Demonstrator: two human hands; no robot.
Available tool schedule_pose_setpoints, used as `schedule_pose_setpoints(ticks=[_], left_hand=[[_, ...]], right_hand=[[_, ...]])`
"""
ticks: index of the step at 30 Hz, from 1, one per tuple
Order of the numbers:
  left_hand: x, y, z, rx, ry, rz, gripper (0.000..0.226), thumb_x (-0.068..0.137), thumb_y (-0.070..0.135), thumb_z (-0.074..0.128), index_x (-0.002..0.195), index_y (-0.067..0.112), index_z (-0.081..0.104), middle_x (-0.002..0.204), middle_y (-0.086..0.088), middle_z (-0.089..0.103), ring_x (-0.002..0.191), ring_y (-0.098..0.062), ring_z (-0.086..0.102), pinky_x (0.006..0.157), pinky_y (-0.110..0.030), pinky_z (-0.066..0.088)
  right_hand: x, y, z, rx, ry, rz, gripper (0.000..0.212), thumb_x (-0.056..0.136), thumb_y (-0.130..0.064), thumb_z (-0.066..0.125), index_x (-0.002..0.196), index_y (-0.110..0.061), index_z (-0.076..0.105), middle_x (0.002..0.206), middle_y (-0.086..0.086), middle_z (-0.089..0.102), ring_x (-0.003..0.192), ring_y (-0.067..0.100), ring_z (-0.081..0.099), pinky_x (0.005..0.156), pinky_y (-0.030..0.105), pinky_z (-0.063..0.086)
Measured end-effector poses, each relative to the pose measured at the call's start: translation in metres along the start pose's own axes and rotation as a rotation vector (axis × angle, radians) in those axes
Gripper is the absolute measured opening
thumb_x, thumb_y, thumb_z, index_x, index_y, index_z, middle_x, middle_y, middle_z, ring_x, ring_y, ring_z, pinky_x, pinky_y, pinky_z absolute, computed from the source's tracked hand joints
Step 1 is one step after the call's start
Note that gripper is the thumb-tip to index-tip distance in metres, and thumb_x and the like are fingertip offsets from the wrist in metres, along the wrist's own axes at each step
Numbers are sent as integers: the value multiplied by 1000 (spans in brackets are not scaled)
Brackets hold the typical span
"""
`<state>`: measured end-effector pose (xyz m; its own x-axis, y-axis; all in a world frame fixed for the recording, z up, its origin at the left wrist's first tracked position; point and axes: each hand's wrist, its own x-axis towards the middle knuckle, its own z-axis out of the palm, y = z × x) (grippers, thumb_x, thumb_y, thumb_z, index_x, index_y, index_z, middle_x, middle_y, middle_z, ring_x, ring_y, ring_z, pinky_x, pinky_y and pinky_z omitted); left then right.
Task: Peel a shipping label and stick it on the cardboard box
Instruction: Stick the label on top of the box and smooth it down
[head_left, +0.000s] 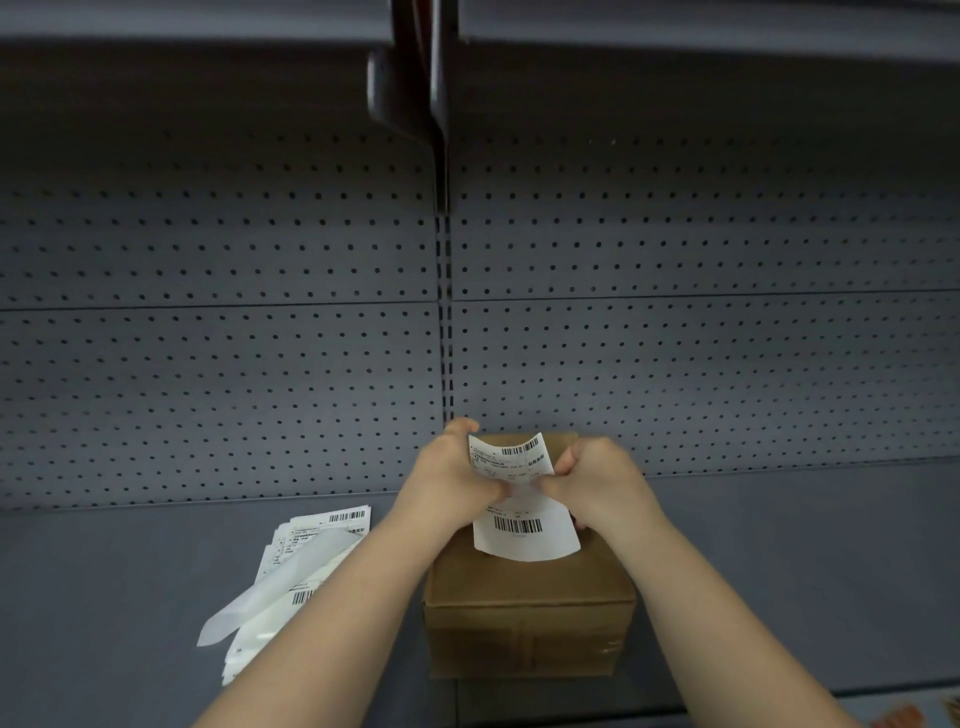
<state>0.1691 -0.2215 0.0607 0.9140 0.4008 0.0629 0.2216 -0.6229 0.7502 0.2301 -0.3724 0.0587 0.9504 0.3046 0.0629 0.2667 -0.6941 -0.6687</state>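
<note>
White paper label (511, 486), printed with barcodes, is hanging in the air just above the box (527, 618), held between both hands. It is curling: the upper part is bending back toward the pegboard (701, 338), the lower part is bowing down over the box's top. Whether its lower edge is touching the cardboard, cannot tell.

Left hand (449, 475) is pinching the label at its left edge, fingertips closed on the paper near the middle, thumb reaching up behind the top corner. Right hand (597, 486) is pinching the right edge at the same height, fingers curled tight on it. The two sets of fingertips are nearly meeting at the label's waist. Whether a backing sheet is separating there is too small to tell.

Box is sitting closed on the grey shelf (779, 571), brown cardboard, seam running down its near face. Both forearms are reaching in from the bottom edge, one on each side of the box.

Left of the box, partly under the left forearm, a loose pile of labels (317, 530) is lying on the shelf, with a translucent strip (275, 587) lying slantwise across it. Dark upright post (439, 130) is dividing the pegboard behind.
</note>
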Motion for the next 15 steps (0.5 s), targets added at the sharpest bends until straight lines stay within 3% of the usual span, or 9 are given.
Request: schedule_pose_setpoints(ticks=[4,8,11,15], left_hand=[[-9,-1,-7,135,52,64,51,76,39,69,123,29,50,101,2,68,89,-15,65,72,-33,57],[-18,-18,-15,189,170,257,30,85,28,63,115,32,61,99,8,58,84,-8,59,70,-21,49],[-28,-17,-12,97,31,460,32,82,9,58,106,26,70,98,12,63,85,3,55,72,-7,40],[-29,-18,-4,101,-96,546,27,79,11,56,95,19,76,99,8,73,92,-3,62,84,-23,48]], right_hand=[[-5,1,-9,-61,-35,5,25,78,-25,66,66,-3,62,57,14,60,48,19,52,52,30,42],[-15,7,-23,-94,34,-118,4,82,-26,68,84,-23,66,75,-12,60,71,9,59,60,25,47],[-20,6,-15,-72,-35,-439,18,82,-8,65,92,-22,69,90,-11,60,80,4,57,67,19,46],[-17,5,5,-190,-138,-633,17,82,-5,60,92,-11,72,96,-1,66,89,12,59,81,30,50]])
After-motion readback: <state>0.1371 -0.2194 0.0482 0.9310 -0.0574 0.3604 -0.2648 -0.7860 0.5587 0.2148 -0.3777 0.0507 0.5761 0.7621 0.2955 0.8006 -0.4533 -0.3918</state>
